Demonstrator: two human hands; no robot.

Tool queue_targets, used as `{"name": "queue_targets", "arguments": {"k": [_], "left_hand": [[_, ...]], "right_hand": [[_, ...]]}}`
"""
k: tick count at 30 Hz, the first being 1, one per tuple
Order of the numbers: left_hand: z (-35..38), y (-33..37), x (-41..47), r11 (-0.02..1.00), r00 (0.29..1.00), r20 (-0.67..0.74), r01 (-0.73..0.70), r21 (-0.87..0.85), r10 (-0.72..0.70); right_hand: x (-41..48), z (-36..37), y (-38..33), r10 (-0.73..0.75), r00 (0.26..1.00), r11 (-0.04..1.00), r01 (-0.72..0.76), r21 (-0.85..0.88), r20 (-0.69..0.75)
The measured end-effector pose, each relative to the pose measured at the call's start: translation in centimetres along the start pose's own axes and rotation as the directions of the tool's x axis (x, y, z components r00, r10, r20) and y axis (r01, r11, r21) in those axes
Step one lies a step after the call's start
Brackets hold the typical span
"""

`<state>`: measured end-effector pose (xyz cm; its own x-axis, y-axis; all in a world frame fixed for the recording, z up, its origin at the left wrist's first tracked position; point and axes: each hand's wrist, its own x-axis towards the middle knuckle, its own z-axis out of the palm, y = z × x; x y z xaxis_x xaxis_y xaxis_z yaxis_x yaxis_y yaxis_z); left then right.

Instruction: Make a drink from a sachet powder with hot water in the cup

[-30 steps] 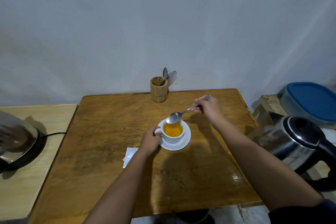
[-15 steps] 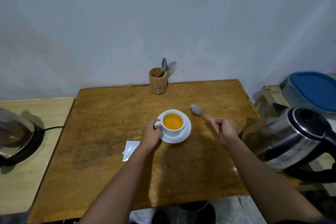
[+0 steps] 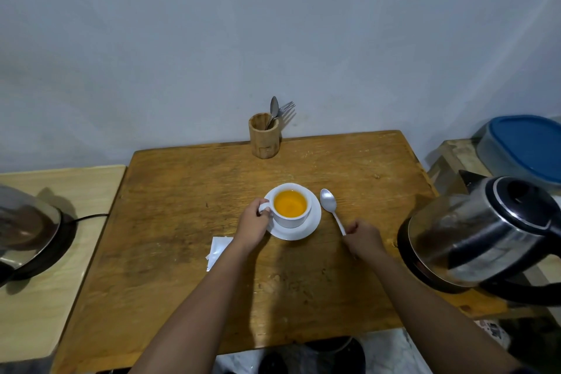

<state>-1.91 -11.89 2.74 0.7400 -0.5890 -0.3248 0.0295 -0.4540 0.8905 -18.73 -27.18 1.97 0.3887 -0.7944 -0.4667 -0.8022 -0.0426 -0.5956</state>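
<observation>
A white cup (image 3: 296,219) full of orange drink stands on a white saucer (image 3: 312,226) in the middle of the wooden table (image 3: 188,222). My left hand (image 3: 253,226) grips the cup's handle. A metal spoon (image 3: 330,205) lies on the table just right of the saucer, bowl pointing away from me. My right hand (image 3: 362,237) holds the end of its handle. A torn white sachet (image 3: 218,250) lies flat on the table beside my left wrist, partly hidden by my forearm.
A steel electric kettle (image 3: 485,231) stands at the table's right edge. A wooden holder (image 3: 263,140) with a spoon and fork is at the back edge. Left, a side table carries a glass-lidded appliance (image 3: 27,231). A blue-lidded container (image 3: 528,149) sits far right.
My right hand lifted the spoon off the cup, carried it right and lowered it onto the table beside the saucer. The left hand stayed on the cup handle.
</observation>
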Motion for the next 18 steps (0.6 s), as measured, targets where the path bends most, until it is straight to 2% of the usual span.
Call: {"name": "queue_targets", "arguments": {"k": [8,15,18], "left_hand": [[0.8,-0.1,-0.4,0.999,0.996,-0.083,-0.043,-0.003,0.042],[-0.1,0.5,-0.7,0.999,0.999,-0.036,-0.034,-0.007,0.034],[-0.4,-0.4,-0.6,0.996,0.983,-0.160,-0.091,0.009,0.092]], "right_hand": [[0.0,0.7,-0.4,-0.101,0.994,0.970,0.105,-0.221,0.032],[0.5,0.4,-0.6,-0.094,0.992,0.969,0.111,-0.219,0.087],[0.6,0.1,-0.7,-0.153,0.988,0.974,0.148,-0.172,-0.016]]}}
